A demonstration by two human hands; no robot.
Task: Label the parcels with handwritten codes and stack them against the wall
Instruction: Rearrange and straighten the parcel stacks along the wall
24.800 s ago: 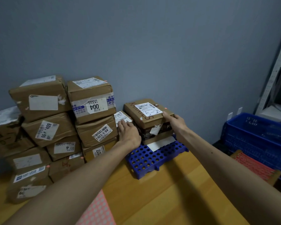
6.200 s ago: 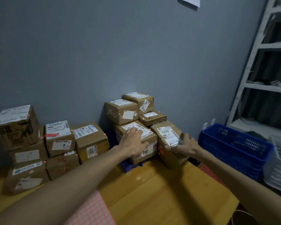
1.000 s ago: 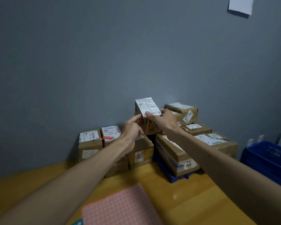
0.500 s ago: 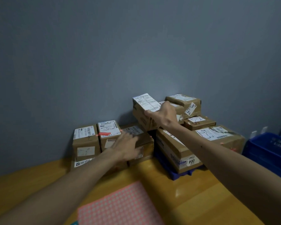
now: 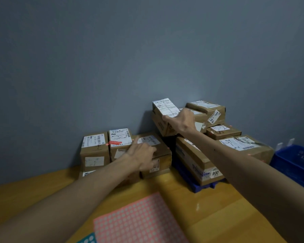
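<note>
Brown cardboard parcels with white shipping labels stand piled against the grey wall [image 5: 147, 58]. My right hand [image 5: 182, 120] grips a small tilted parcel [image 5: 162, 116] by its labelled top, high at the left of the right pile. My left hand [image 5: 142, 155] rests with fingers spread on the top of a lower parcel [image 5: 158, 148] in the left pile, holding nothing. Two parcels [image 5: 242, 146] on the right carry handwritten codes on their labels. The right pile sits on a blue plastic pallet [image 5: 200, 187].
A wooden table [image 5: 209, 211] runs under both piles. A pink dotted sticker sheet [image 5: 139, 220] lies near me on it. A blue crate [image 5: 295, 162] stands at the right edge. More parcels [image 5: 95, 151] fill the left pile beside the wall.
My left hand let go of the small parcel and dropped onto the lower left parcel. My right hand alone keeps the small parcel, now tilted against the right pile.
</note>
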